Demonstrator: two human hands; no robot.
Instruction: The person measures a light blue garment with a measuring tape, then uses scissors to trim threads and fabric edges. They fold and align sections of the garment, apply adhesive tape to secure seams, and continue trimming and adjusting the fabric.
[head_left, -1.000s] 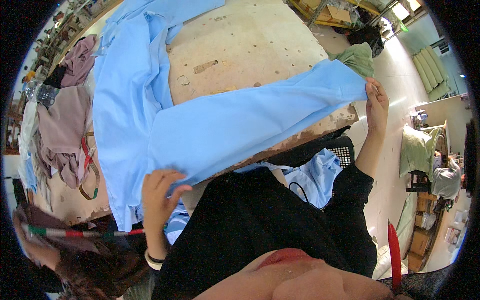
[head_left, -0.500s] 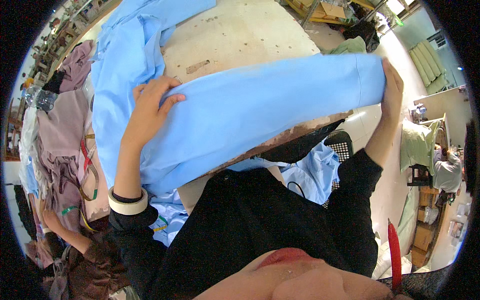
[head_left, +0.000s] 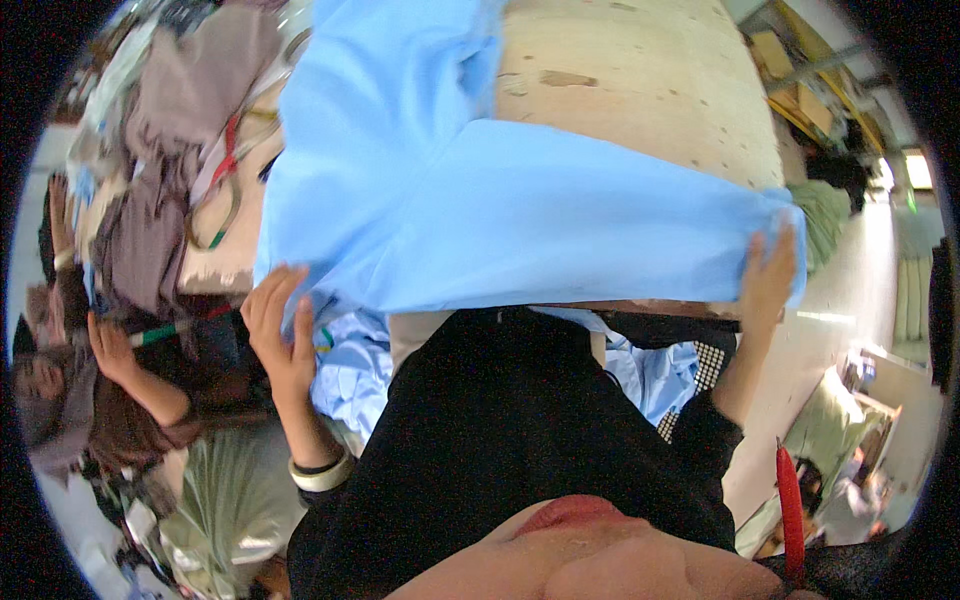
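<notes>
Across the worn tabletop [head_left: 650, 80], your blue garment [head_left: 560, 225] lies mid-frame, mostly smooth rightward but not yet flat upper left, your left hand [head_left: 280, 330] open, your right hand [head_left: 766, 275] over its end, grip unclear.

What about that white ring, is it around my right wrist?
No, the white ring is around the wrist behind the left hand, while the wrist behind the right hand is bare.
</notes>
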